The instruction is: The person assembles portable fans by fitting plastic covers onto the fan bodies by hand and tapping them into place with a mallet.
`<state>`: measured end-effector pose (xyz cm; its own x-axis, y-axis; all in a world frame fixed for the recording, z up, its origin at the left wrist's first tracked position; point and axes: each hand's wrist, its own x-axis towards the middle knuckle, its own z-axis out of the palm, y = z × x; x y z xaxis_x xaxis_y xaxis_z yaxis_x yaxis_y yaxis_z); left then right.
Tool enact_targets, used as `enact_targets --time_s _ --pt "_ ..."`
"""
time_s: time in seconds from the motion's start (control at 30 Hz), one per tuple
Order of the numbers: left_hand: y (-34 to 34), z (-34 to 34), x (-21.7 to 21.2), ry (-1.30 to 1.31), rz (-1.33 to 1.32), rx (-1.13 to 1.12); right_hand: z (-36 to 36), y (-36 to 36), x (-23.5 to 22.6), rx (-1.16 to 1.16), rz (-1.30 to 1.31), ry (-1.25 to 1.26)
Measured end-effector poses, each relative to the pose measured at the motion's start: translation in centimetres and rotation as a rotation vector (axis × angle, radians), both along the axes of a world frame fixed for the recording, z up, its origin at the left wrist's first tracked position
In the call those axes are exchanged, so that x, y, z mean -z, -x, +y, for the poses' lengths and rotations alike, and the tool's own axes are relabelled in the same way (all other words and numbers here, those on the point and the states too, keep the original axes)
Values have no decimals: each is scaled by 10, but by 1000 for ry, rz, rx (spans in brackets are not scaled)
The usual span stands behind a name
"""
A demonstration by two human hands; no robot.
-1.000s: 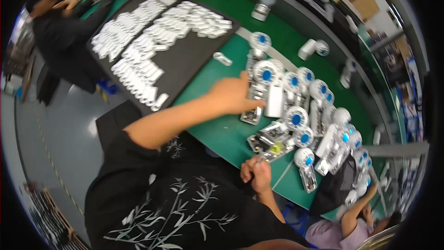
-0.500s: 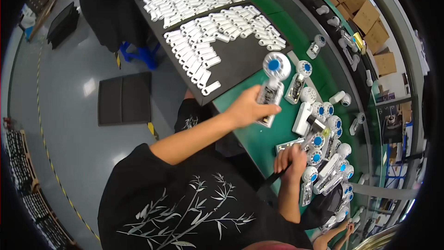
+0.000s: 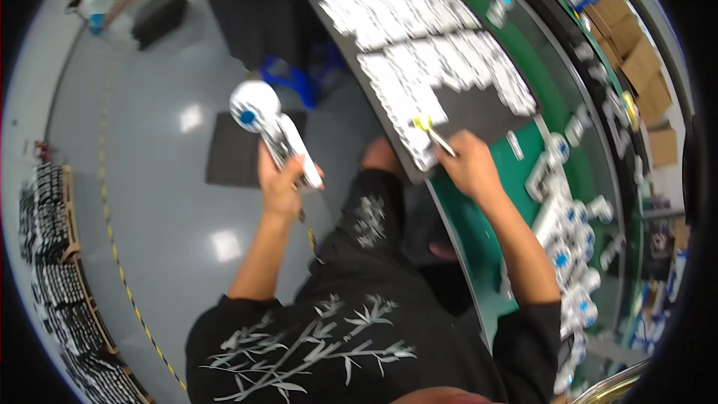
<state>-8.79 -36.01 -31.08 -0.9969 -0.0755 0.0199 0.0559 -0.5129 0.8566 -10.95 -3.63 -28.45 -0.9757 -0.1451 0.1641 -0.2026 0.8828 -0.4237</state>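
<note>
My left hand (image 3: 280, 188) is closed round the handle of a white handheld fan (image 3: 256, 107) with a blue centre. It holds the fan off to the left of the bench, above the floor, head pointing away from me. My right hand (image 3: 470, 163) grips a small mallet (image 3: 424, 123) with a yellow-green head, at the near corner of a dark tray (image 3: 486, 108). The mallet head is over long white plastic covers (image 3: 400, 93) lying in rows in the tray; whether it touches them I cannot tell. Blur hides the fingertips.
More white fans (image 3: 572, 239) are heaped on the green bench (image 3: 470, 224) at right. One loose white cover (image 3: 514, 145) lies beside the tray. A blue stool (image 3: 292, 82) and a person in dark clothes (image 3: 243, 15) are beyond. A dark empty tray (image 3: 232, 150) lies on the floor.
The view has turned. My left hand has carried the fan leftward, off the bench. My right hand has moved with the mallet from the heaped fans to the tray of covers.
</note>
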Motion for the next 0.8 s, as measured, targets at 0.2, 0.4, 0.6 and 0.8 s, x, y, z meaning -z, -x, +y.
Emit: enact_targets --time_s 0.2,0.4,0.6,0.8 --pt "-14 -17 11 16 -33 -29 -2 4 -11 -80 -238 -4" --pt "-13 -11 4 47 -95 -29 0 15 -24 -303 -263 11" --pt "-13 8 0 34 -139 -13 6 19 -36 -450 -249 -109" --pt "-9 9 5 15 -110 16 4 18 -32 -508 -182 -69"
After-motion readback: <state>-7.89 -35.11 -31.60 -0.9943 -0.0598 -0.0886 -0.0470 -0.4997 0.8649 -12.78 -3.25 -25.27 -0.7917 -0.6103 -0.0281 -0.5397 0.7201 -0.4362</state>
